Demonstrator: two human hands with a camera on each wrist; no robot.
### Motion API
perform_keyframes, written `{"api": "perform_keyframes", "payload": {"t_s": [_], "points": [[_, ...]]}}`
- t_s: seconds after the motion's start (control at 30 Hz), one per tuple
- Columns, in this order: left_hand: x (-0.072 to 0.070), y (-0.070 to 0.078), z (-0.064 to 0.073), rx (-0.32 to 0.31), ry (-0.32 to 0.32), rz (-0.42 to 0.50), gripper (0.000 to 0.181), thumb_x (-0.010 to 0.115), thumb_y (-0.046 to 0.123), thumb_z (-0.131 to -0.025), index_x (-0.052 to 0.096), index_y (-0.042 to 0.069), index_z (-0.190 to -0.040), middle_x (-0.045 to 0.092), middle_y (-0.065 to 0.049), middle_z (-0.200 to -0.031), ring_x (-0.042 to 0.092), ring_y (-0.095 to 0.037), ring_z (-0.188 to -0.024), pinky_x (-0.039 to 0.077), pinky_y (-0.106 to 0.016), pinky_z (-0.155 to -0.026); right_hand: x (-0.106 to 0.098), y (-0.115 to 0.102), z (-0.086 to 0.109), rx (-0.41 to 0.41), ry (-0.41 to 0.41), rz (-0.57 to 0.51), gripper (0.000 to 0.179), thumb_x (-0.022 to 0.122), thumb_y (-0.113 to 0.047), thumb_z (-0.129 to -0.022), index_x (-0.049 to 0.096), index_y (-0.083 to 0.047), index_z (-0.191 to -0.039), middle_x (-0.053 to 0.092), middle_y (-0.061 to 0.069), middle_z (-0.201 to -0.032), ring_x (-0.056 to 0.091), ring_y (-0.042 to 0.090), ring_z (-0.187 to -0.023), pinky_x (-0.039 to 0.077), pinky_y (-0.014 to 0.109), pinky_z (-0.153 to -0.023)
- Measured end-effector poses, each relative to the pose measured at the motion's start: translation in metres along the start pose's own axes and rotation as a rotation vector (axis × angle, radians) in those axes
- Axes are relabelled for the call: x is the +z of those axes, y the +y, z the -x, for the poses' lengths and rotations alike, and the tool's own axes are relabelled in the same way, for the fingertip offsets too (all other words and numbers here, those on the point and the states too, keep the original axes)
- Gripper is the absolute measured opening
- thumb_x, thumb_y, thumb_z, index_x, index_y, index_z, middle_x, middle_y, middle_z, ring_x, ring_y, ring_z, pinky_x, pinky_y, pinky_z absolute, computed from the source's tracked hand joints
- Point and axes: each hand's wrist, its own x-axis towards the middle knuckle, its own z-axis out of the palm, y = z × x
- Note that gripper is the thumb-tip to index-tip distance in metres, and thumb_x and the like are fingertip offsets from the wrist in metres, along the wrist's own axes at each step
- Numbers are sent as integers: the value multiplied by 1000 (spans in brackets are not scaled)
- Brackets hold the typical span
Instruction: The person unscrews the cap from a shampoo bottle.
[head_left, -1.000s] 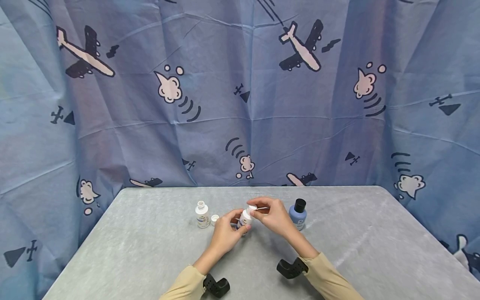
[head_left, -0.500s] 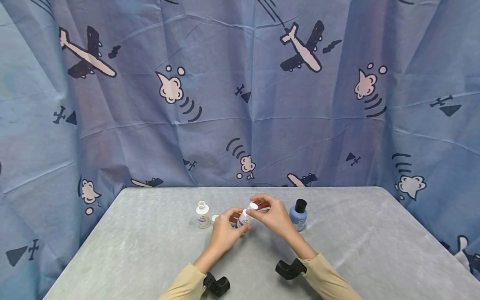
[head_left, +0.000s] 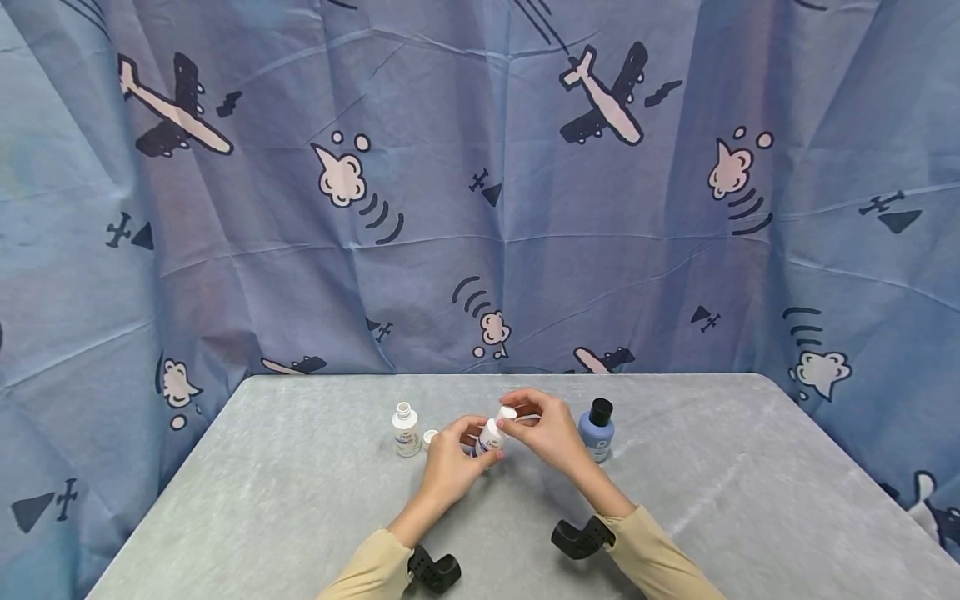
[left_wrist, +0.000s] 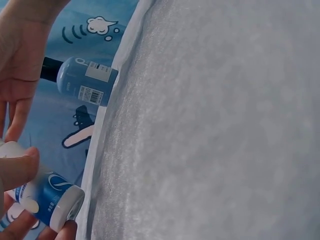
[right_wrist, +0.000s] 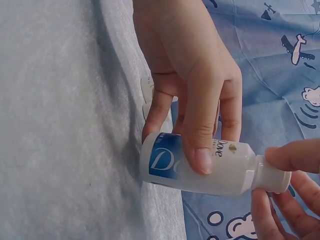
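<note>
Tilted in front of me is a white Dove bottle with a blue label (right_wrist: 232, 160). My left hand (head_left: 452, 465) grips its body, thumb across the label and fingers behind. At the top end my right hand (head_left: 549, 429) pinches the white cap (right_wrist: 276, 178) between thumb and fingers; the cap sits on the neck. To the left, a second white bottle (head_left: 407, 435) stands upright with its mouth uncovered. Beside it a loose white cap (head_left: 430, 436) lies on the table, partly hidden by my left hand.
A blue bottle with a black cap (head_left: 596, 433) stands upright just right of my right hand. The grey-white cloth-topped table (head_left: 262, 483) spreads out on both sides. Behind its back edge hangs a blue curtain (head_left: 420, 183) printed with planes.
The held bottle has risen slightly and leans a little more to the right. My right fingers have shifted around the cap. The other bottles have stayed in place.
</note>
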Motion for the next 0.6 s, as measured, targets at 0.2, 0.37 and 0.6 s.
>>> {"api": "perform_keyframes", "payload": {"t_s": [0.2, 0.37, 0.6], "points": [[1, 0, 1, 16, -22, 3, 40, 82, 13, -73, 67, 4, -109, 71, -9, -85, 68, -19, -74, 54, -23, -67, 0, 1, 0, -24, -40, -72, 28, 72, 1, -80, 66, 1, -108, 66, 22, -111, 67, 29, -98, 57, 28, -83], [2, 0, 0, 19, -24, 3, 39, 81, 13, -74, 66, 4, -109, 72, -10, -85, 68, -17, -73, 54, -22, -67, 0, 0, 1, -44, -57, -81, 30, 67, 6, -82, 65, 2, -111, 64, 23, -116, 66, 31, -102, 55, 34, -89], [2, 3, -1, 7, 3, 2, 39, 83, 15, -72, 67, 4, -105, 71, -9, -83, 68, -17, -72, 55, -24, -66, 1, -2, 1, -33, -42, -46, 31, 70, 0, -82, 65, -3, -113, 65, 18, -118, 67, 30, -103, 56, 34, -89]]}}
